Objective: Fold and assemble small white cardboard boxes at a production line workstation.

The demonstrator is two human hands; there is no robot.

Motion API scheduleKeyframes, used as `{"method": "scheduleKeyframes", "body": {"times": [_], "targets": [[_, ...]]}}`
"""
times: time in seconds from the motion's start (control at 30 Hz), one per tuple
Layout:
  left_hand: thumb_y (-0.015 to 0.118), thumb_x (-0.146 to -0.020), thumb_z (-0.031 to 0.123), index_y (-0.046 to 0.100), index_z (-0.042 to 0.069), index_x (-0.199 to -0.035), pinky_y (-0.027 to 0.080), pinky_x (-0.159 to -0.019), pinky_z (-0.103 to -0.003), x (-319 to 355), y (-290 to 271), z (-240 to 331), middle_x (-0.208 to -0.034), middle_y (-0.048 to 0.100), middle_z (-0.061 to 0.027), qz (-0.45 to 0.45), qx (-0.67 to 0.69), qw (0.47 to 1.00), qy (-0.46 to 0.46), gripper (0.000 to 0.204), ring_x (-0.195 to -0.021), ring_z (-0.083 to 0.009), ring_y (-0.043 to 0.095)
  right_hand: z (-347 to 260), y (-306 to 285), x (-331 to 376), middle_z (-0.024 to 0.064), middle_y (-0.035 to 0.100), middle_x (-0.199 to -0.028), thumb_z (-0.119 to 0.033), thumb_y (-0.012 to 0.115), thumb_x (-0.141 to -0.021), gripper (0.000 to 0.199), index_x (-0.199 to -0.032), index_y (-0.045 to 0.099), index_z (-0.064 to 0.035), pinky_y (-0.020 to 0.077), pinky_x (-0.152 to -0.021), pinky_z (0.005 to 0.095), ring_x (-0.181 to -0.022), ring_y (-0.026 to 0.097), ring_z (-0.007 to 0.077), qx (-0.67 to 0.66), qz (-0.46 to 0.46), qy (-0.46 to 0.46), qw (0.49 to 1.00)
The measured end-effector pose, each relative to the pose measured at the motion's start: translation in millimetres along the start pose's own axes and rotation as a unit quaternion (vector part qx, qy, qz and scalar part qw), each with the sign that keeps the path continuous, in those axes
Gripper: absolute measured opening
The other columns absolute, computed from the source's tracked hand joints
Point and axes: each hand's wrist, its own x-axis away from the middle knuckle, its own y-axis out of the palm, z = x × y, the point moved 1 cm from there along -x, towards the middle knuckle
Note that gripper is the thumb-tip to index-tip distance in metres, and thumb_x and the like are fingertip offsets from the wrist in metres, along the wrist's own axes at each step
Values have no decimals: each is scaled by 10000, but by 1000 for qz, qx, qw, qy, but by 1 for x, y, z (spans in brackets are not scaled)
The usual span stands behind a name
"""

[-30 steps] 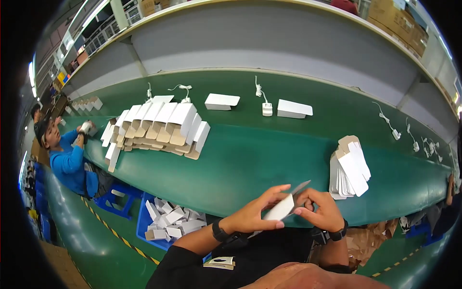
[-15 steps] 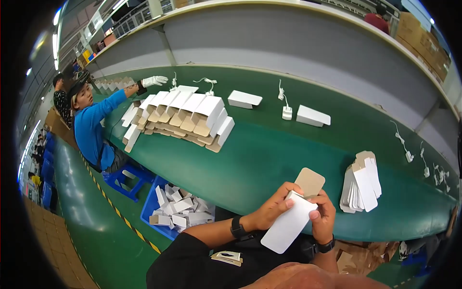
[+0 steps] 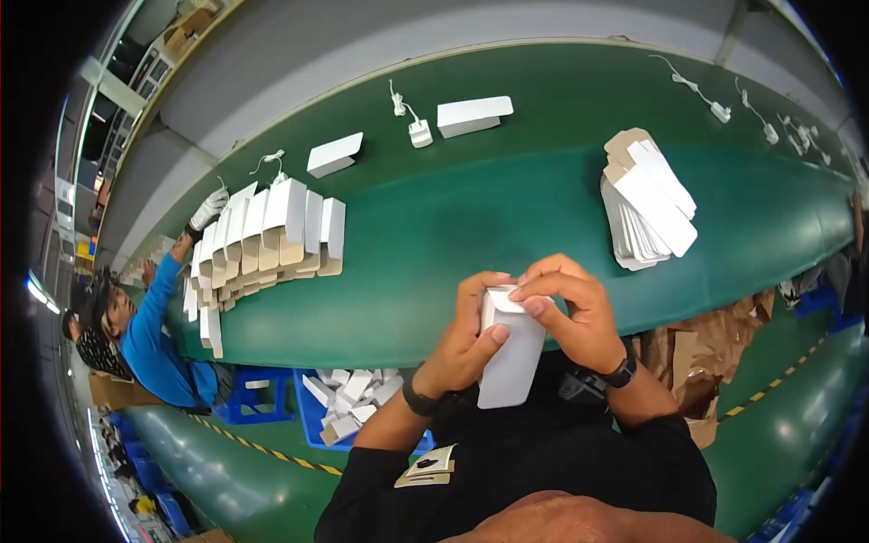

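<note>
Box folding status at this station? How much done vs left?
Done: a row of folded white boxes stands on the green belt to the left. In hand: the left hand holds one white box upright while the right hand presses down its top flap. Left: a stack of flat box blanks waits on the right, so a good share looks unfolded.
</note>
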Motion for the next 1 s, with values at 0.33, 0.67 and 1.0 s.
{"method": "scheduleKeyframes", "body": {"times": [0.33, 0.67, 1.0], "targets": [[528, -986, 243, 250, 32, -1445, 370, -1036, -379, 5, 3, -7, -1334, 430, -163, -13, 0, 1000, -8, 576, -1190, -241, 466, 6, -3, 1, 121, 677, -1032, -81, 688, -896, 131, -991, 713, 6, 494, -845, 309, -952, 634, 194, -76, 46, 4, 996], [518, -990, 226, 276, 57, -1433, 362, -1045, -383, 3, 7, -16, -1360, 424, -160, -26, 31, 998, -38, 532, -1219, -236, 453, 16, -10, 8, 107, 675, -1022, -43, 708, -867, 122, -978, 706, 8, 490, -828, 291, -941, 632, 172, -84, 35, 56, 994], [461, -1016, 272, 374, 76, -1333, 423, -972, -371, -5, 10, -15, -1313, 469, -199, 45, 113, 992, -39, 383, -1131, -224, 505, 33, 1, 11, 133, 674, -1122, -84, 676, -890, 187, -1056, 709, -4, 483, -952, 370, -1050, 632, 262, -117, 29, -6, 993]]}}
